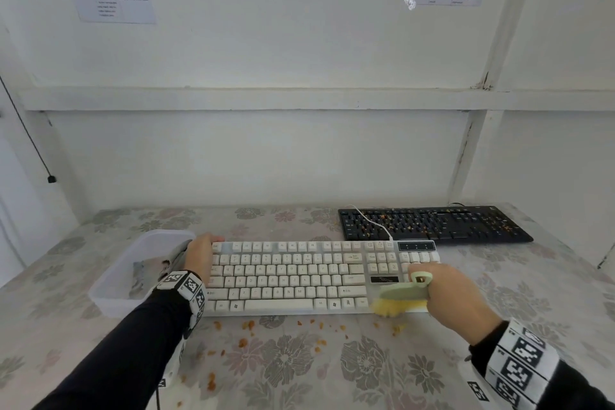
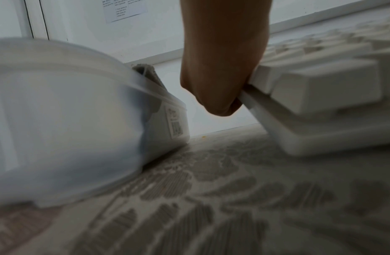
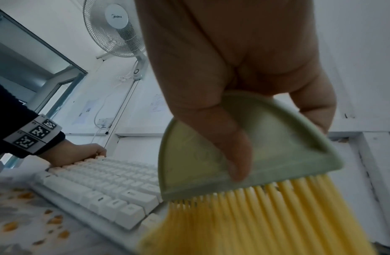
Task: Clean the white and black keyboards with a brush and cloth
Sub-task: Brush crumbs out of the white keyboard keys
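Crumbs are scattered on the floral-patterned table before the white plastic keyboard, gripped at its left end by the left hand. A green-handled, yellow-bristled brush is clasped in the right hand at the keyboard's right end (fan marked "Midea"). The black keyboard lies behind.

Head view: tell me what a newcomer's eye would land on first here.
The green brush with yellow bristles stands out, held in the right hand at the right end of the white keyboard. Orange crumbs litter the flowered tablecloth just in front of that keyboard. Behind it at the right, the black keyboard is still speckled with crumbs, while the left hand steadies the white keyboard's left end.
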Demonstrator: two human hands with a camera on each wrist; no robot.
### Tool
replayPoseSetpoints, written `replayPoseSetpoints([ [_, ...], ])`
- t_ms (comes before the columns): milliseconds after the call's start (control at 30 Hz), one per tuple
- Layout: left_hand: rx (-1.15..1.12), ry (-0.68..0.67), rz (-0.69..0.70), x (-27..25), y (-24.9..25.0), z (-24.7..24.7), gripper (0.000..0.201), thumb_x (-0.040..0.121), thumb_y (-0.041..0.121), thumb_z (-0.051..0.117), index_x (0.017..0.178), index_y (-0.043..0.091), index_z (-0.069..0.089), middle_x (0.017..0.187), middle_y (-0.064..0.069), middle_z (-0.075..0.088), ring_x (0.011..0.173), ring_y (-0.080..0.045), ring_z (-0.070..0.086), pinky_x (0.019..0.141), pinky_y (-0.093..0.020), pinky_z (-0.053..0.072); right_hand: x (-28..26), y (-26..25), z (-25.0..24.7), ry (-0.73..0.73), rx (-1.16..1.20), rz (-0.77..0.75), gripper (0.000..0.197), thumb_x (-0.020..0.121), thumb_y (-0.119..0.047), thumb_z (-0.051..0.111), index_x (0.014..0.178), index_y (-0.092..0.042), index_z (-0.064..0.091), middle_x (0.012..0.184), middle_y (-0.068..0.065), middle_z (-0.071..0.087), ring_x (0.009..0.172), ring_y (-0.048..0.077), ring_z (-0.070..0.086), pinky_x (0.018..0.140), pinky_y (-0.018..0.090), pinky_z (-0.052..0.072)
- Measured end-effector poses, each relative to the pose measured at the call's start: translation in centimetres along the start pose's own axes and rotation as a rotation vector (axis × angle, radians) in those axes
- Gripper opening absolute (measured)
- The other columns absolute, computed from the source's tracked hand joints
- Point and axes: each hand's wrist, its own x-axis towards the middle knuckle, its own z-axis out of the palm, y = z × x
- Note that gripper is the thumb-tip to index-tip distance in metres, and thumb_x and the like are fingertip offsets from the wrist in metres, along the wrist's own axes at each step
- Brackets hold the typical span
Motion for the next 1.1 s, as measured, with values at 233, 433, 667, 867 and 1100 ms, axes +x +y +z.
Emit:
replayPoseSetpoints([
  [233, -0.001, -0.01, -0.014, -0.1, 0.2, -0.1, 0.029, 0.091, 0.017, 0.044, 0.066, 0.016, 0.059, 0.066, -0.008, 0.056, 0.065, -0.027, 0.052, 0.072, -0.036, 0.043, -0.4, -0.7, -1.3, -0.008, -0.018, -0.004, 0.034, 0.08, 0.002, 0.043, 0.083, -0.031, 0.046, 0.081, -0.013, 0.048, 0.085, 0.014, 0.049, 0.057, 0.02, 0.032],
  [433, -0.006, -0.025, -0.026, -0.1, 0.1, -0.1, 0.028, 0.091, 0.017, 0.044, 0.067, 0.015, 0.059, 0.066, -0.008, 0.057, 0.066, -0.028, 0.054, 0.067, -0.034, 0.045, -0.4, -1.0, -0.3, -0.03, 0.07, -0.031, 0.045, 0.077, 0.005, 0.042, 0.064, -0.036, 0.031, 0.071, -0.015, 0.04, 0.077, 0.013, 0.044, 0.053, 0.02, 0.03],
  [667, 0.007, -0.019, -0.043, 0.0, 0.0, 0.0, 0.025, 0.089, 0.017, 0.046, 0.067, 0.015, 0.058, 0.064, -0.006, 0.057, 0.062, -0.027, 0.053, 0.067, -0.035, 0.045, -1.0, -0.8, -1.2, 0.056, -0.014, 0.02, 0.035, 0.079, 0.003, 0.044, 0.082, -0.031, 0.05, 0.088, -0.01, 0.056, 0.088, 0.016, 0.053, 0.058, 0.022, 0.038],
  [867, 0.114, -0.036, -0.019, 0.2, 0.0, 0.2, 0.016, 0.089, 0.014, 0.046, 0.076, 0.012, 0.056, 0.077, -0.012, 0.054, 0.077, -0.026, 0.05, 0.077, -0.042, 0.043, -0.1, -1.2, -0.9, 0.005, 0.051, -0.028, 0.042, 0.076, 0.004, 0.044, 0.069, -0.036, 0.038, 0.075, -0.014, 0.044, 0.08, 0.015, 0.045, 0.057, 0.022, 0.035],
  [1100, 0.18, 0.014, 0.045, 0.4, -0.1, 0.5, 0.029, 0.09, 0.014, 0.043, 0.105, 0.001, 0.065, 0.101, -0.015, 0.061, 0.091, -0.027, 0.053, 0.084, -0.04, 0.042, -0.1, -0.5, -2.7, 0.006, 0.096, -0.002, 0.043, 0.076, 0.003, 0.046, 0.064, -0.036, 0.031, 0.069, -0.011, 0.044, 0.069, 0.012, 0.049, 0.052, 0.018, 0.034],
])
